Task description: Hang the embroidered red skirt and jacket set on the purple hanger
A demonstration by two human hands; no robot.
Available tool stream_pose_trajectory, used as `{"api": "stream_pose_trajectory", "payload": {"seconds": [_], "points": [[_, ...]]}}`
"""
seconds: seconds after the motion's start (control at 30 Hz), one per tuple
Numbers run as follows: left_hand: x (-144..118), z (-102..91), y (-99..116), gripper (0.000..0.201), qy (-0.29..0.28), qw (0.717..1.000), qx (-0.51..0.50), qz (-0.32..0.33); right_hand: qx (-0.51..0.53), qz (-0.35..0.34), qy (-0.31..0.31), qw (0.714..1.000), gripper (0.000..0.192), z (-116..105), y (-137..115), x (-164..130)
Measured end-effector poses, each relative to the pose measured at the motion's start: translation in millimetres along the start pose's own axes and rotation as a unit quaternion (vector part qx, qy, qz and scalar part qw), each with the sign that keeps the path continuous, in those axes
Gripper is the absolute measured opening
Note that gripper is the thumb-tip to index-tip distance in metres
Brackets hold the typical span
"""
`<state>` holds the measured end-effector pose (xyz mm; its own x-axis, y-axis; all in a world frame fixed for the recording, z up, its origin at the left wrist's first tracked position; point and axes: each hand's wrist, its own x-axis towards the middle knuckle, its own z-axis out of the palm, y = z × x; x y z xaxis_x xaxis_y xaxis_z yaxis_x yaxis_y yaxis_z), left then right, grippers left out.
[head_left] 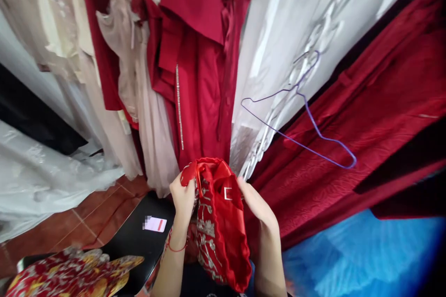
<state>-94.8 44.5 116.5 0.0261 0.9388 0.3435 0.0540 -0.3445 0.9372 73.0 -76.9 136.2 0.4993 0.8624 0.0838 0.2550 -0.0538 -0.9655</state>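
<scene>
Two bare hands hold up a red garment [223, 222] in the lower middle of the view, seen from a camera on the person's head. The left hand [183, 199] grips the garment's upper left edge, fingers curled shut around a fold of the cloth. The right hand [256, 204] pinches the upper right edge, thumb and fingers closed on the fabric. A thin red string bracelet [173, 246] circles the left wrist. The garment hangs down between both forearms; its outer side shows pale embroidery, and its inner side is plain shiny red with a small white label [227, 193] near the top.

Behind the hands, clothes hang close together. A red satin dress [198, 79] with a strip of sparkling stones hangs straight ahead, with pale pink and cream dresses [132, 79] to its left. To the right, a white cover [296, 23] drapes over hanging clothes, and an empty purple wire hanger [306, 106] rests against it and against a dark red textured cloth [365, 125]. Blue fabric [355, 255] fills the lower right corner.

At the lower left, a red and gold patterned cloth [69, 274] lies beside a black surface [139, 236] that carries a small white card [155, 224]. Reddish floor tiles [87, 218] show beyond it.
</scene>
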Motion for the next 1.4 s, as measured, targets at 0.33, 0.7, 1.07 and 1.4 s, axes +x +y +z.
{"api": "stream_pose_trajectory", "payload": {"seconds": [0.33, 0.7, 1.07, 1.4], "points": [[-15, 71.1, -4, 0.027, -0.004, 0.999, 0.011, 0.039, -0.15, 0.207, 0.102, 0.961, 0.013, -124, 107, -16], [16, 69.6, -6, 0.009, -0.399, 0.9, 0.156, 0.076, 0.065, 0.057, 0.487, 0.869, 0.03, -183, 132, -28], [55, 148.2, -30, 0.033, -0.472, 0.868, 0.123, 0.1, -0.067, 0.073, 0.593, 0.799, 0.023, -203, 114, -54], [149, 187.7, -56, 0.035, -0.455, 0.864, 0.159, 0.144, -0.104, 0.101, 0.489, 0.86, 0.019, -183, 71, -8]]}}
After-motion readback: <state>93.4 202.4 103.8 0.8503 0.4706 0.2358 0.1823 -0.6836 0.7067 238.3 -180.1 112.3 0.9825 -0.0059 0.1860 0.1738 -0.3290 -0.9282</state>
